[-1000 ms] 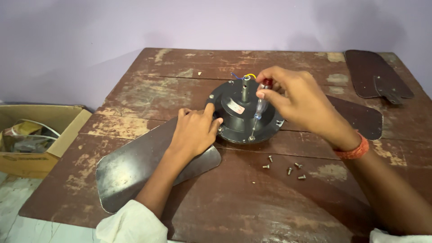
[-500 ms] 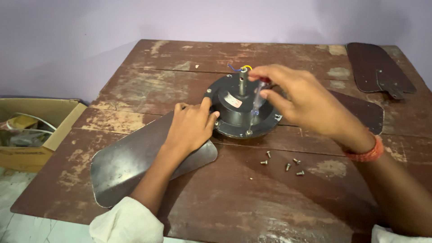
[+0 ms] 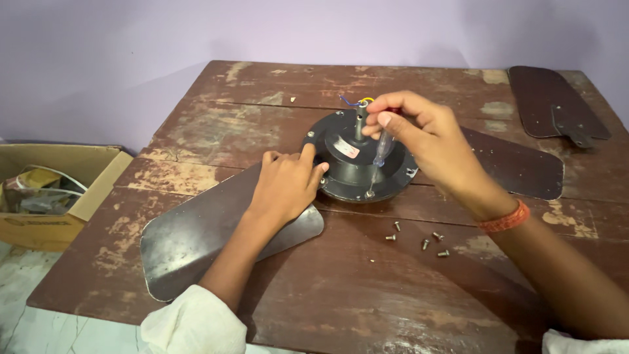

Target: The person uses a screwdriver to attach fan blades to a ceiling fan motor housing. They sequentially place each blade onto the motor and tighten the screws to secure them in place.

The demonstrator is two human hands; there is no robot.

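On fan motor (image 3: pixel 354 160), screwdriver (image 3: pixel 380 154).

A dark round ceiling-fan motor housing (image 3: pixel 357 160) sits flat near the center of a worn wooden table, shaft pointing up w/ blue and yellow wires at its top. A clear-handled screwdriver (image 3: pixel 379 154) stands nearly upright, tip on a screw at the housing's front rim. One grey metal blade (image 3: pixel 209 233) extends toward the table's near-left edge.
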